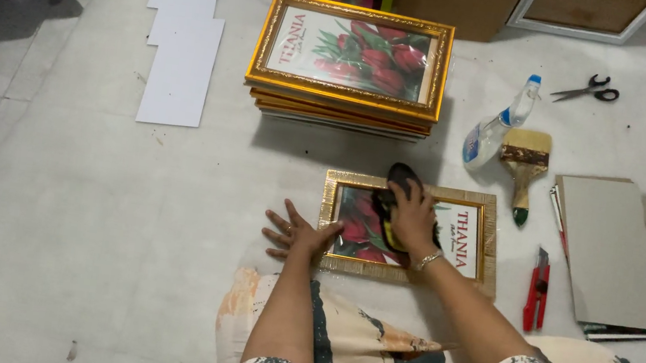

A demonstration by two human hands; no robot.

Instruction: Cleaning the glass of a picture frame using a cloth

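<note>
Gold picture frame [470,199] on floor [88,200] steadied at left edge by left hand [301,234], flat, fingers spread, nothing gripped. Glass being wiped w/ dark cloth [402,175], clutched in right hand [413,216]. Next, prob.: wipe carried toward frame's right side.

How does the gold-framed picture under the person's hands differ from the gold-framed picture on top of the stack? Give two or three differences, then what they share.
The framed picture on the floor lies alone; the top framed picture rests on a stack of frames. The floor one is touched by the left hand and by the right hand, which presses a dark cloth; the top one is untouched. Both show red tulips in gold frames.
</note>
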